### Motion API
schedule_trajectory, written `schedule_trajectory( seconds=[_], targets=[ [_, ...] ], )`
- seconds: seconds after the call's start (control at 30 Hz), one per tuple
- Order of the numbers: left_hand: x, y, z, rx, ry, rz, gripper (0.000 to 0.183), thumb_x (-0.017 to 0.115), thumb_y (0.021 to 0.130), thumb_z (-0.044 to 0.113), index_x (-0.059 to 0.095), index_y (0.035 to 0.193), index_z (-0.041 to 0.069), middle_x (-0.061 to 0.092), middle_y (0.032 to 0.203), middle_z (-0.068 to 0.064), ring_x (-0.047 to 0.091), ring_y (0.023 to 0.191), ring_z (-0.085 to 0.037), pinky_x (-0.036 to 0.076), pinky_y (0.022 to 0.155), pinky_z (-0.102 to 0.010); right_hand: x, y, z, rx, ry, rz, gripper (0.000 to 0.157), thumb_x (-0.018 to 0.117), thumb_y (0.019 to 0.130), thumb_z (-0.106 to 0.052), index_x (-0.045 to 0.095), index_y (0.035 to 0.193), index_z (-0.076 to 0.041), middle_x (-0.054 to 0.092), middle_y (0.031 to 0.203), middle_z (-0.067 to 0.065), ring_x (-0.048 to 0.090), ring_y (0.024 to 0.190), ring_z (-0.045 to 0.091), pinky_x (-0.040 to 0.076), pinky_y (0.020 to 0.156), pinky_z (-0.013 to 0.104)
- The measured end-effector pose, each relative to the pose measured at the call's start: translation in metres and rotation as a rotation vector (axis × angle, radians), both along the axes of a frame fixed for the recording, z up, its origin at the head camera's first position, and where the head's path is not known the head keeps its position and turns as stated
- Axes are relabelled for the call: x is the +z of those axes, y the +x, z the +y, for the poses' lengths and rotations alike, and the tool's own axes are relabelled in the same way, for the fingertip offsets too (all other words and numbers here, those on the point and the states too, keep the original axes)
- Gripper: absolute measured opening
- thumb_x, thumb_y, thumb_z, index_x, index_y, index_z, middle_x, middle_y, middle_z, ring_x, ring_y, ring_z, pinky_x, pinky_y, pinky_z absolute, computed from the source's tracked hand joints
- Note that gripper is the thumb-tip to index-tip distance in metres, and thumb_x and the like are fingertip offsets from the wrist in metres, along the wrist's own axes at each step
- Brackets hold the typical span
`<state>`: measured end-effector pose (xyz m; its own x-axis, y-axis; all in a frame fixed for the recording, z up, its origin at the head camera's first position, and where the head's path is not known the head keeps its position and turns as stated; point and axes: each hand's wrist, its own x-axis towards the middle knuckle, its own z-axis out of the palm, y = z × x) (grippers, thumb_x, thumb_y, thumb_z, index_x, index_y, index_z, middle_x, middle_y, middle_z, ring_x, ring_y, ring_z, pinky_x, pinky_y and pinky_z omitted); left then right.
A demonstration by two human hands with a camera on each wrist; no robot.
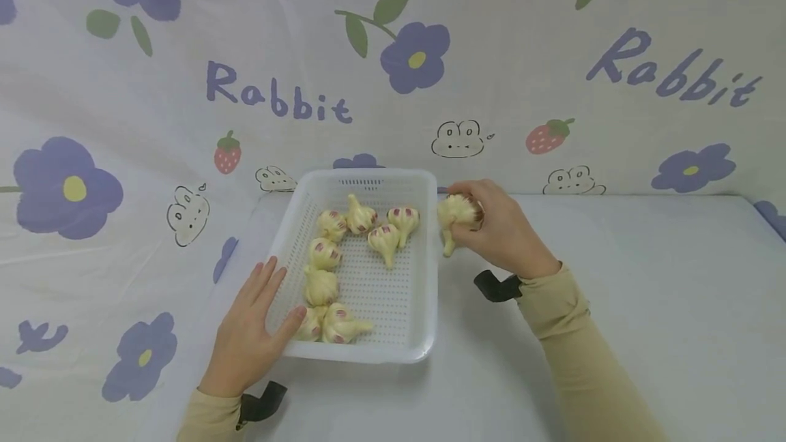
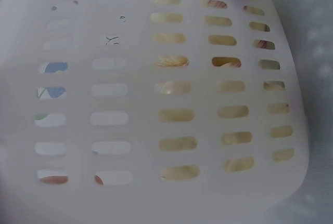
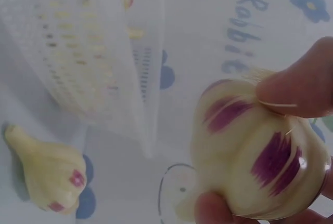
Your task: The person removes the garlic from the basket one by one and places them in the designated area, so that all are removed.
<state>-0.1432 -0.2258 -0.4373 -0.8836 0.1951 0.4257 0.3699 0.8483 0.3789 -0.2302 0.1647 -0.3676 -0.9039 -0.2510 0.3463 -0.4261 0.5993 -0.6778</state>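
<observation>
Holding a garlic bulb (image 3: 250,151) just beyond the right rim of the basket (image 1: 431,278), the right hand (image 1: 500,227) has its fingers curled round the rounded body, with the thumb near the root tuft. This grip probably suits the bulb because the body offers more bearing surface than a slim neck. Close to the same side of the basket, a second bulb (image 3: 54,174) lies on its side on the counter (image 1: 663,305), its neck pointing away from the held one.

Inside the basket, eight bulbs are visible. A row of six bulbs (image 1: 321,286) follows the left wall and bends inward at both ends; a pair of bulbs (image 1: 384,241) lies toward the far right corner, the two touching. Their necks point in various directions, so orientation does not appear to be controlled. The middle and near right of the basket floor remain bare.

At the left rim of the basket, the left hand (image 1: 248,336) lies with fingers extended and spread, the thumb reaching over the near left corner. This placement likely steadies the basket; the pressure applied cannot be determined.

Behind the basket hangs a patterned cloth (image 1: 510,39) printed with flowers, rabbits and lettering.
</observation>
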Motion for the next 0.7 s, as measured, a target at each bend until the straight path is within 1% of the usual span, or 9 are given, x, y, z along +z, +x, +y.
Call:
schedule_trajectory(
  seconds=[0.23, 0.43, 0.57, 0.7],
  targets=[
    [-0.001, 0.000, 0.000, 0.003, 0.007, -0.007, 0.067, 0.072, 0.094, 0.034, 0.053, 0.151, 0.002, 0.044, 0.163, -0.015, 0.037, 0.152, -0.043, 0.036, 0.117, -0.066, -0.009, -0.010, 0.007, -0.034, 0.014, -0.047, 0.054, 0.070, 0.083, -0.004, 0.061, 0.136, 0.000, 0.061, 0.129, 0.018, 0.055, 0.102, 0.029, 0.050, 0.085, 0.041],
    [0.000, 0.000, 0.000, 0.002, 0.009, -0.005, 0.067, 0.072, 0.094, 0.033, 0.054, 0.150, 0.002, 0.045, 0.163, -0.015, 0.037, 0.152, -0.043, 0.036, 0.116, -0.066, -0.020, -0.020, 0.014, -0.056, 0.042, -0.082, 0.054, 0.069, 0.083, -0.005, 0.060, 0.136, 0.002, 0.061, 0.129, 0.022, 0.054, 0.102, 0.031, 0.047, 0.087, 0.043],
    [0.000, 0.001, 0.001, 0.005, 0.007, -0.011, 0.068, 0.072, 0.094, 0.034, 0.053, 0.151, 0.002, 0.044, 0.163, -0.016, 0.037, 0.152, -0.043, 0.036, 0.116, -0.066, -0.028, -0.027, 0.020, -0.077, 0.060, -0.112, 0.054, 0.070, 0.083, -0.007, 0.060, 0.135, 0.002, 0.060, 0.130, 0.022, 0.053, 0.103, 0.032, 0.045, 0.087, 0.042],
    [0.000, 0.001, 0.001, 0.009, 0.004, -0.022, 0.069, 0.072, 0.094, 0.034, 0.052, 0.152, 0.002, 0.044, 0.164, -0.015, 0.035, 0.153, -0.042, 0.035, 0.117, -0.066, -0.035, -0.031, 0.026, -0.093, 0.085, -0.126, 0.053, 0.071, 0.085, -0.009, 0.061, 0.134, 0.004, 0.062, 0.126, 0.025, 0.053, 0.100, 0.033, 0.045, 0.083, 0.042]
  ],
)
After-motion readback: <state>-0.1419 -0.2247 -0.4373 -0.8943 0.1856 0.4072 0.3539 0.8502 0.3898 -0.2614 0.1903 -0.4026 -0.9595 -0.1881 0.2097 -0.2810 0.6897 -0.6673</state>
